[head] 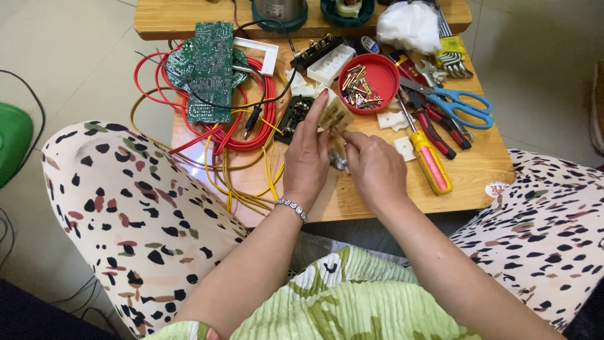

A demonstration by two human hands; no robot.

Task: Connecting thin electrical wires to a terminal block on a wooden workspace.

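Table (484, 173) low, between knees, work within reach. Wire coil (242, 135) and circuit board (211, 69) pushed left. Red lid (380, 72) corrals loose screws. Left hand (306, 157) pinches cream socket (333, 114) upright above table centre. Right hand (375, 165) closed, fingertips at socket's lower edge; contents hidden.

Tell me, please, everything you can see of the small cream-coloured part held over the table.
The small cream-coloured part looks like moulded plastic, blocky, with a ribbed face and dark slots. It is lifted off the wooden table and tilted, just below the red lid of brass bits. The left hand pinches its left edge with raised fingers; the right hand meets its lower corner, though the exact contact is hidden. Its underside cannot be seen.
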